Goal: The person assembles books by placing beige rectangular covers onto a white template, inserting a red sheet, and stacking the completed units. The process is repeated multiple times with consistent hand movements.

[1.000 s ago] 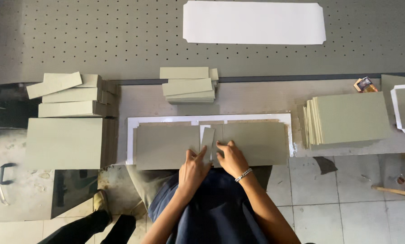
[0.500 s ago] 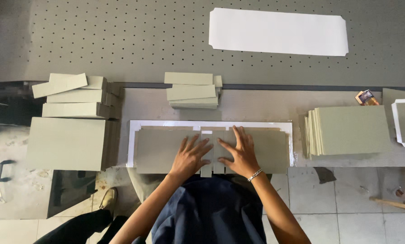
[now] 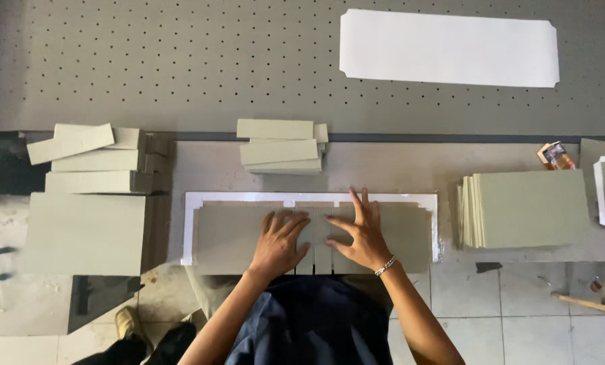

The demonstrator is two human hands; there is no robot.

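Since the earlier frames both hands have slid up onto the boards. In the head view, the left hand (image 3: 279, 245) and right hand (image 3: 361, 236) lie flat with fingers spread, gripping nothing, pressing the grey boards (image 3: 229, 236) on the white sheet (image 3: 189, 230), either side of the narrow centre strip (image 3: 321, 233).

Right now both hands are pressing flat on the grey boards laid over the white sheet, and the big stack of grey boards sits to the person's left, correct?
Not quite. The head view shows the big stack of grey boards on the person's right. Both hands, left hand and right hand, do press flat on the grey boards over the white sheet.
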